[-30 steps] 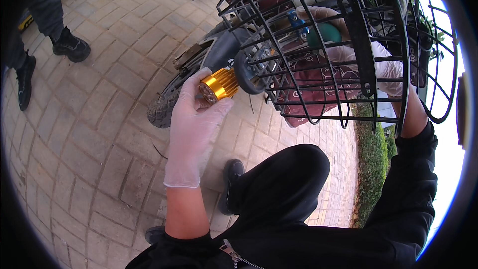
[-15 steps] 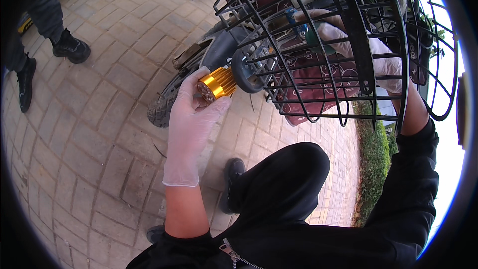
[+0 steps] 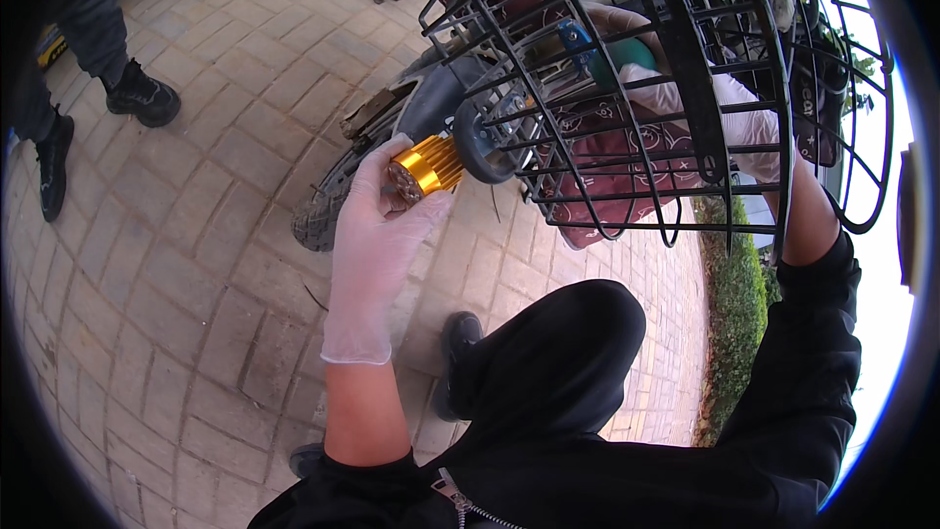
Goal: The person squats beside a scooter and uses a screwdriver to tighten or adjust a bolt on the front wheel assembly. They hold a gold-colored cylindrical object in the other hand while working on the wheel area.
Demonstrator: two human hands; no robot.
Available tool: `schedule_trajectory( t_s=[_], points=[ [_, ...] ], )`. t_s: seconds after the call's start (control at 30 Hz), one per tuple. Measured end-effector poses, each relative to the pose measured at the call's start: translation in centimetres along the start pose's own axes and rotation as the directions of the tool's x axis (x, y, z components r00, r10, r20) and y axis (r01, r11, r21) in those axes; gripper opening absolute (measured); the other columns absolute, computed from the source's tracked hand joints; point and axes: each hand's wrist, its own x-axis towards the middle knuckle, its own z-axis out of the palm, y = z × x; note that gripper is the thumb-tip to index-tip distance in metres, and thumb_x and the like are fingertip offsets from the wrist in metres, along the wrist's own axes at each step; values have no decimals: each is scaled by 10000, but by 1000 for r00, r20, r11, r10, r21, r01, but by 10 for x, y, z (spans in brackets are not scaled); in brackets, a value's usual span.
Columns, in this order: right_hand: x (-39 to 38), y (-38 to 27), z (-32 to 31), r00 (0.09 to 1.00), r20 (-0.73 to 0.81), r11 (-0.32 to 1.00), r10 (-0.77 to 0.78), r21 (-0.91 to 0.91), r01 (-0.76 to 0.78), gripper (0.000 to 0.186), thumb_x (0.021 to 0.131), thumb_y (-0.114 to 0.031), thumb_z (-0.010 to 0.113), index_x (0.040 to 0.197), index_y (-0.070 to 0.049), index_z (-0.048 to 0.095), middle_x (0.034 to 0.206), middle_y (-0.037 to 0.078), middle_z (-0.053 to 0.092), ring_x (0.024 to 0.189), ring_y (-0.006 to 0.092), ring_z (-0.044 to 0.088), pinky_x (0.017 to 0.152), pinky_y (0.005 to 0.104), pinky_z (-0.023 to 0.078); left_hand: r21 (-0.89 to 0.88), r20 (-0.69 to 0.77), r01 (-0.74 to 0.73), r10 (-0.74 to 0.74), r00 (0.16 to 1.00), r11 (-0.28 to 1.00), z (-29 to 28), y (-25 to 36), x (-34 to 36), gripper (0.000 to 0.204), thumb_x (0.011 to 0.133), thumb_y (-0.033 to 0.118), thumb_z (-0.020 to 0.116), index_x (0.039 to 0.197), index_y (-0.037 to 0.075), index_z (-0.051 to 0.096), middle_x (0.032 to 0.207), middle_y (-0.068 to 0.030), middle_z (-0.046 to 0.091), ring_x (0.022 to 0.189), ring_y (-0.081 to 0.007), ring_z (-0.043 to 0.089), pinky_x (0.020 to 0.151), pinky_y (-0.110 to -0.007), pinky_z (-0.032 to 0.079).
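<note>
Left fingers [image 3: 380, 154] holding one gold lamp [image 3: 423, 168], right fingers [image 3: 654, 96] around one green handle [image 3: 636, 53]

Black bars of the basket [image 3: 688, 88] partly hide the right hand [image 3: 654, 93] and its green-handled tool [image 3: 625, 60]; the tool's tip cannot be made out. The left hand [image 3: 377, 225] covers part of the tyre [image 3: 315, 216]. Far left, another person's legs [image 3: 90, 15] are cut off.

Gold lamp [image 3: 428, 168] beside wire basket [image 3: 688, 88]

Left hand [image 3: 377, 225], gloved: pinches the lamp, lens end toward lower left. Right hand [image 3: 654, 90], gloved, seen through basket wires: around a green rounded object [image 3: 619, 64]. Treaded tyre [image 3: 318, 216] near lamp. Upper left: another person's black shoes [image 3: 145, 98] on paving [image 3: 196, 264].
</note>
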Motion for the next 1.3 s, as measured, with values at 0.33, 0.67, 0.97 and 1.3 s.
schedule_trajectory(
  t_s=[0.33, 0.67, 0.97, 1.3],
  points=[
    [1, 1, -1, 1000, -7, 1000, 2, -10, -2, 816, 890, -584, 665, 1451, -28, 462, 1200, 106, 660, 931, 120, 680, 766, 260, 592, -62, -11, -15, 14, 1000, 998, 0, -6, 1, 627, 834, 9, 773, 1400, 38, 505, 1180, -59, 613, 978, -113, 621, 888, -259, 520],
    [1, -1, 4, 1000, -11, 1000, 4, -18, -4, 824, 888, -592, 661, 1454, -28, 459, 1199, 106, 660, 928, 120, 680, 763, 261, 592, -55, -15, -12, 11, 1000, 998, 0, -7, 2, 633, 832, 11, 774, 1403, 42, 503, 1179, -57, 611, 985, -118, 627, 896, -263, 522],
    [2, -2, 9, 1000, -18, 1000, 15, -27, -16, 832, 886, -599, 658, 1457, -28, 457, 1199, 106, 660, 926, 120, 680, 760, 261, 593, -43, -19, -29, 28, 999, 999, 3, -6, 0, 630, 842, -31, 728, 1419, 38, 487, 1242, -83, 608, 1020, -123, 601, 917, -258, 502],
    [3, -2, 10, 1000, -15, 999, 26, -43, -27, 840, 885, -606, 655, 1461, -29, 454, 1198, 106, 660, 924, 119, 680, 757, 261, 594, -40, -43, -46, 44, 998, 998, 6, -8, 0, 624, 840, -49, 716, 1416, 37, 491, 1220, -81, 609, 973, -110, 604, 870, -246, 518]
  ],
)
